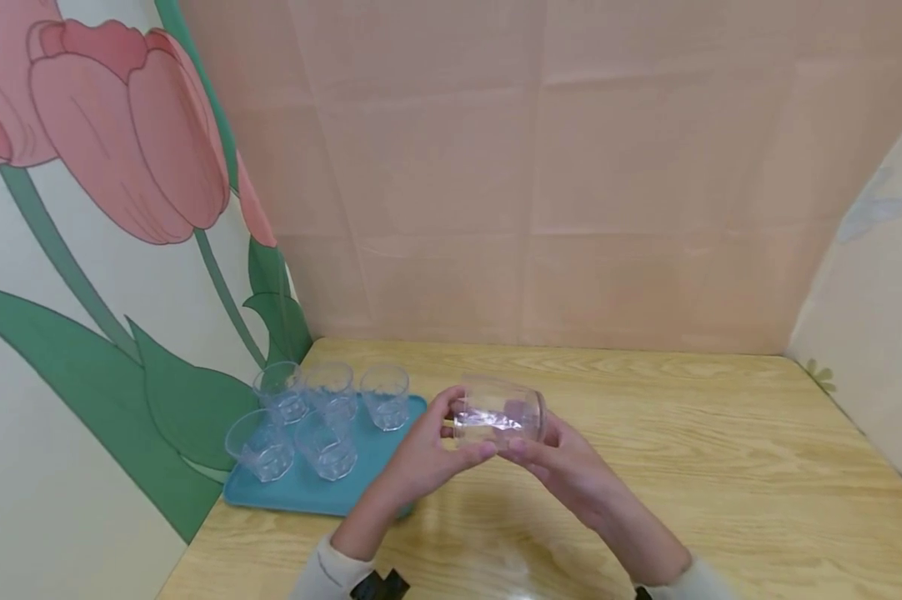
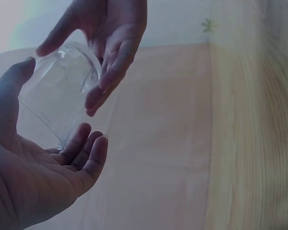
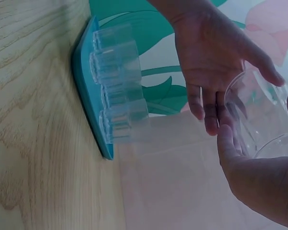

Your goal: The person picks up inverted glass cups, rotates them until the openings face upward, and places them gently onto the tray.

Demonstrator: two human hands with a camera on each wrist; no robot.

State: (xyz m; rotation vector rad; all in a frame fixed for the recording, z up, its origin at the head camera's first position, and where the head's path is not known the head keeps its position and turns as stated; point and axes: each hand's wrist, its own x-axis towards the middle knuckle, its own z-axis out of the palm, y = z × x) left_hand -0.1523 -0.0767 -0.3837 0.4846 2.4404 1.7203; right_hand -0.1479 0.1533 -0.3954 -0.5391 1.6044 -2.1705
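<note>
A clear drinking glass point(image 1: 496, 423) is held up on its side above the table, between both hands. My left hand point(image 1: 430, 446) grips its left end, thumb on the near side and fingers behind. At the other end my right hand point(image 1: 574, 471) holds it the same way, the two thumb tips close together at the bottom edge. In the left wrist view the glass point(image 2: 57, 88) lies between thumb and fingers of each hand. The right wrist view shows the glass point(image 3: 261, 112) see-through, with nothing visible inside.
A blue tray point(image 1: 316, 498) stands at the left of the wooden table point(image 1: 706, 467), with several clear glasses point(image 1: 327, 450) upright on it. A wall with painted tulips point(image 1: 136, 125) borders the left side, and a pinkish cloth point(image 1: 533, 183) hangs behind.
</note>
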